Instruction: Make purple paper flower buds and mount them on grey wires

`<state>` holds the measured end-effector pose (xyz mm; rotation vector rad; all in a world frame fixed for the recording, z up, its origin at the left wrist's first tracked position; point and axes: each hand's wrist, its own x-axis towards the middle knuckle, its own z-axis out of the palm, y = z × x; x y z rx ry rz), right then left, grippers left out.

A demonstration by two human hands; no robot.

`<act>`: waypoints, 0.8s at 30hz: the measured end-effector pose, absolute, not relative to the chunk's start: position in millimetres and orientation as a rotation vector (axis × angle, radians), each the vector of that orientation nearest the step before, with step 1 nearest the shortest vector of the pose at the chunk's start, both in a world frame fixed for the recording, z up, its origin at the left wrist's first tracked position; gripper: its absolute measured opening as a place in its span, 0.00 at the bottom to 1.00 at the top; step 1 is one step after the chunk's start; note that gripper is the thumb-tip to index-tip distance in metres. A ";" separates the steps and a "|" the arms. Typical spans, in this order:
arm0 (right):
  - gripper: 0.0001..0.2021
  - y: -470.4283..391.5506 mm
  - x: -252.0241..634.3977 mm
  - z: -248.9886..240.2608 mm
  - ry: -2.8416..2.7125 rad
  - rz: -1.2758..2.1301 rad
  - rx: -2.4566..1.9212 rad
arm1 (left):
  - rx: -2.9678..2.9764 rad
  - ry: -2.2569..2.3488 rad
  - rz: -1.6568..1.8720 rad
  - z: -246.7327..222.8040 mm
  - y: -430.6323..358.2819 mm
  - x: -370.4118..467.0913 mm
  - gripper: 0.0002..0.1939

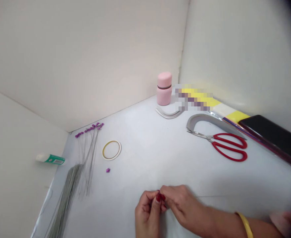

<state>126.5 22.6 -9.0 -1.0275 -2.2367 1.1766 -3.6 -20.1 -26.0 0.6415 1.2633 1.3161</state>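
Note:
My left hand (149,211) and my right hand (182,201) meet at the front of the white table, fingertips pinched together. Whatever lies between them is too small and hidden to name. A thin grey line (210,196) runs rightward from behind my right hand; I cannot tell if it is a wire. Left of the hands lies a small purple bead-like piece (108,170), apart from them. Beyond it is a narrow tape roll (111,150). Several thin wires (92,155) with purple tips (93,128) lie farther left, above a thick bundle of bare grey wires (67,201).
Red-handled scissors (229,147) lie at the right, beside a curled grey strip (202,119). Behind are a pink flask (164,89), a pale curved strip (169,114), plastic-wrapped sheets (225,110) and a black phone (271,135). A green-white tube (52,159) is by the left edge. Walls enclose the back.

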 end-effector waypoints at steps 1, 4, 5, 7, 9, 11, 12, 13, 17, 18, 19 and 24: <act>0.13 23.3 125.9 -8.7 -2.211 1.192 -1.035 | 0.616 1.258 1.319 -25.4 -19.6 -3.5 0.11; 0.14 24.2 124.7 -7.9 -2.141 1.239 -1.039 | 0.543 1.232 1.343 -24.6 -17.7 -3.9 0.13; 0.14 23.9 124.6 -7.6 -2.128 1.253 -1.035 | 0.527 1.231 1.351 -24.6 -17.1 -4.1 0.13; 0.14 23.0 124.8 -6.4 -2.116 1.274 -1.036 | 0.509 1.240 1.357 -24.5 -16.0 -4.7 0.13; 0.13 22.3 125.3 -4.6 -2.119 1.279 -1.059 | 0.474 1.240 1.359 -24.1 -15.1 -5.2 0.13; 0.14 22.4 125.7 -2.7 -2.117 1.285 -1.086 | 0.426 1.225 1.350 -23.1 -14.2 -5.4 0.13; 0.14 22.8 125.8 -2.0 -2.118 1.290 -1.091 | 0.412 1.214 1.342 -22.6 -13.9 -5.4 0.13; 0.14 23.4 125.8 -1.7 -2.123 1.295 -1.094 | 0.407 1.203 1.334 -22.2 -13.6 -5.4 0.13; 0.12 25.5 125.8 -3.5 -2.201 1.265 -1.106 | 0.427 1.193 1.314 -21.9 -13.3 -5.2 0.11; 0.12 25.7 125.7 -4.2 -2.218 1.254 -1.107 | 0.427 1.196 1.311 -22.0 -13.3 -5.2 0.11; 0.12 25.7 125.8 -4.9 -2.231 1.246 -1.101 | 0.428 1.198 1.308 -22.2 -13.4 -5.2 0.10; 0.11 24.4 126.7 -7.3 -2.284 1.187 -1.051 | 0.443 1.184 1.296 -22.3 -14.2 -6.4 0.10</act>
